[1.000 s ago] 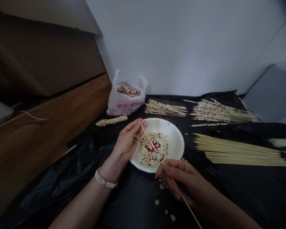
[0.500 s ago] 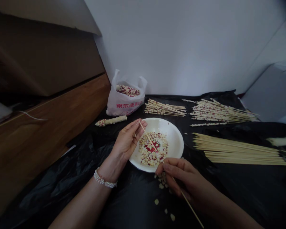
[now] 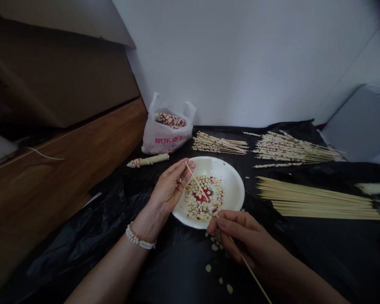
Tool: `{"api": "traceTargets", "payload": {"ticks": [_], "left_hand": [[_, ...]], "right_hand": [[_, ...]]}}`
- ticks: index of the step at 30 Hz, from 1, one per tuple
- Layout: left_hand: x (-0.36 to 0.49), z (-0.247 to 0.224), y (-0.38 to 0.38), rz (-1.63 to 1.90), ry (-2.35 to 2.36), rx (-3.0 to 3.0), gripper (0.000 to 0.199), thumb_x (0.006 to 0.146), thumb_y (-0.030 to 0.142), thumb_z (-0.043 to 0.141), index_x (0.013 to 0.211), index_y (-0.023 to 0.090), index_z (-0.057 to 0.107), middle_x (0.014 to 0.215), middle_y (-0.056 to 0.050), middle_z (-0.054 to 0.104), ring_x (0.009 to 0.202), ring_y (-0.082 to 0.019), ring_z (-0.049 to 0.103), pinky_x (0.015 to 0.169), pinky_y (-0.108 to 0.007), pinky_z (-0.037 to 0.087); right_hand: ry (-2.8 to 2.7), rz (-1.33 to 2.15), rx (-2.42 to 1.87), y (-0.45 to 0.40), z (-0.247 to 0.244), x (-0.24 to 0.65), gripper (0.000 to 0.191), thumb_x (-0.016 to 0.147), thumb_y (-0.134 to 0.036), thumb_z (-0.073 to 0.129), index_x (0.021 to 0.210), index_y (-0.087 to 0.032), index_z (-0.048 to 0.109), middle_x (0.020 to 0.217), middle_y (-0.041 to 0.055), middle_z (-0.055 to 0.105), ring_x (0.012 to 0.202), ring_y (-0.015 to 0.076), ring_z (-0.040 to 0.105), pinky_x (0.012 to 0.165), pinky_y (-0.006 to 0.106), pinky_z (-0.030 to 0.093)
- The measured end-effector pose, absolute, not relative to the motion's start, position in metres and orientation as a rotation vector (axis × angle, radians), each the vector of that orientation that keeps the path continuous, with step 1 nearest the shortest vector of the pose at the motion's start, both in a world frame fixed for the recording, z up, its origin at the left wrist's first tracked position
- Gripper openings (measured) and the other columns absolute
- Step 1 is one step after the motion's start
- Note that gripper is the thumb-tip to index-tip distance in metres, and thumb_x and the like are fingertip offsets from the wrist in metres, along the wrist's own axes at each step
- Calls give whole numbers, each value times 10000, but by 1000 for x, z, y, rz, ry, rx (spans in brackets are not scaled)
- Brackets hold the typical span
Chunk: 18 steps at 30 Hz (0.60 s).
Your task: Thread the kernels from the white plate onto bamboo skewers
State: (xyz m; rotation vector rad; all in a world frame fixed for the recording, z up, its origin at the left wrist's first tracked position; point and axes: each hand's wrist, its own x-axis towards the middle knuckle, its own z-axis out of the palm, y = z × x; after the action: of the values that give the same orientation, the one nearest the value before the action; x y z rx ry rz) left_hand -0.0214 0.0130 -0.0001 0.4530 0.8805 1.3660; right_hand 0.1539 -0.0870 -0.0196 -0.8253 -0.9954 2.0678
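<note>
A thin wooden skewer runs diagonally over a white bowl. Red and cream corn kernels lie in the bowl around a red printed pattern. My left hand, above the bowl's left rim, pinches near the skewer's upper tip. At the lower right rim, my right hand is closed round the skewer, whose far end sticks out below the palm. Pale kernels seem threaded just ahead of the right fingertips, though they blend with those in the bowl. A bracelet circles my left wrist.
Behind the bowl stand a white plastic bag of corn cobs and, beside it, a partly stripped cob. Kernel-filled skewers and bare skewers lie right. Loose kernels dot the black sheet.
</note>
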Motion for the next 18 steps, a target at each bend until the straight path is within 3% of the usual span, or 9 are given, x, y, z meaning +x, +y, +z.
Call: {"api": "traceTargets", "payload": {"ticks": [9, 18], "left_hand": [[-19, 1, 12, 1397, 920, 512, 170, 800, 14, 602, 919, 83, 702, 899, -130, 738, 804, -136, 706, 708, -165, 571], [-15, -6, 12, 1460, 993, 651, 158, 772, 59, 656, 911, 100, 720, 879, -110, 748, 820, -127, 702, 774, -187, 549]], "right_hand": [[-994, 2036, -823, -89, -28, 154, 290, 896, -419, 548, 885, -157, 671, 412, -74, 466, 341, 27, 270, 379, 195, 138], [-947, 2046, -787, -89, -27, 153, 304, 887, -432, 555, 898, -147, 659, 410, -91, 449, 305, 18, 204, 339, 189, 108]]}}
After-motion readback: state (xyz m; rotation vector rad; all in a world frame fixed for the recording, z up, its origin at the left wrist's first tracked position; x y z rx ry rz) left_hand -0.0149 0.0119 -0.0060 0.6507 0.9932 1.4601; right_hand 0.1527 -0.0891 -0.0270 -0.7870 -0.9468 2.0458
